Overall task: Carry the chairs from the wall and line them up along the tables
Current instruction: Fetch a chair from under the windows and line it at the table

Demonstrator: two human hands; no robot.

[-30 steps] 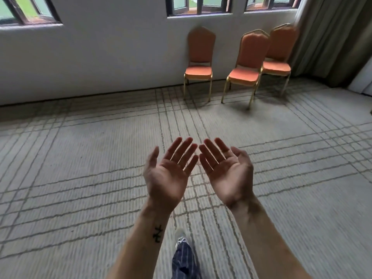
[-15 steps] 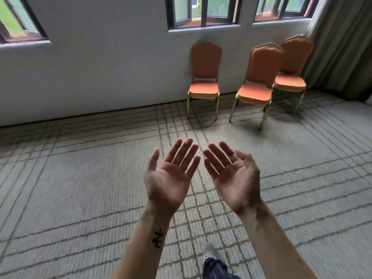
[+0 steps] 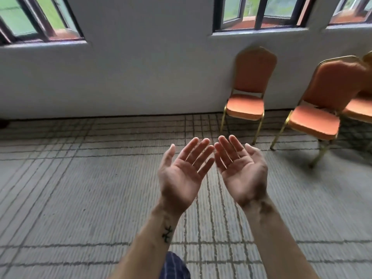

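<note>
Three orange chairs stand at the right of the frame: first chair (image 3: 249, 85) by the wall (image 3: 141, 77), second chair (image 3: 322, 109) nearer, third chair (image 3: 362, 109) cut by the edge. Mid-frame, the left hand (image 3: 183, 176) and right hand (image 3: 241, 174) lie palm-up, fingers (image 3: 193, 152) spread, holding nothing.

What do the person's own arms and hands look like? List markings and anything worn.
Both forearms are bare, with no sleeves in view. The left forearm bears a small dark tattoo near the wrist. Neither the left hand nor the right hand wears a glove, ring or watch.
</note>
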